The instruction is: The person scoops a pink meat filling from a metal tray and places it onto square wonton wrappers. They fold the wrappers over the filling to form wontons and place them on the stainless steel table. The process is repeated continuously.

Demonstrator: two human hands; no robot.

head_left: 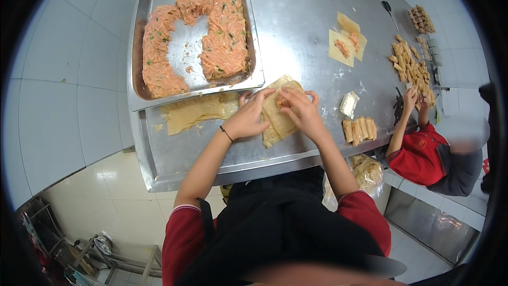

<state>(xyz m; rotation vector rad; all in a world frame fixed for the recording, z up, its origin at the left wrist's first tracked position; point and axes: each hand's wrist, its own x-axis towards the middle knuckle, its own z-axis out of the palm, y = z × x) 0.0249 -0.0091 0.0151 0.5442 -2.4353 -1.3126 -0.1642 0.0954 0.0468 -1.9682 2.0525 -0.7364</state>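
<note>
A stack of thin yellowish wrapper sheets (274, 122) lies on the steel table in front of me. My left hand (247, 116) rests at its left edge, thumb and fingers apart, holding nothing. Over the top sheet, the curled fingers of my right hand (302, 112) press a small lump of orange-pink minced filling (281, 100), which they partly cover. More folded wrapper sheets (185, 115) lie left of my left hand, partly under the rim of a deep steel tray (258, 74). A large mass of filling with green bits (225, 42) fills much of that tray.
Two wrappers with filling (338, 53) lie farther right on the table (296, 16). Several finished rolls (360, 130) sit beside a white packet (348, 104). At far right, a co-worker (423, 151) handles a pile of small rolls (413, 69). A bagged bundle (368, 173) is below the table edge.
</note>
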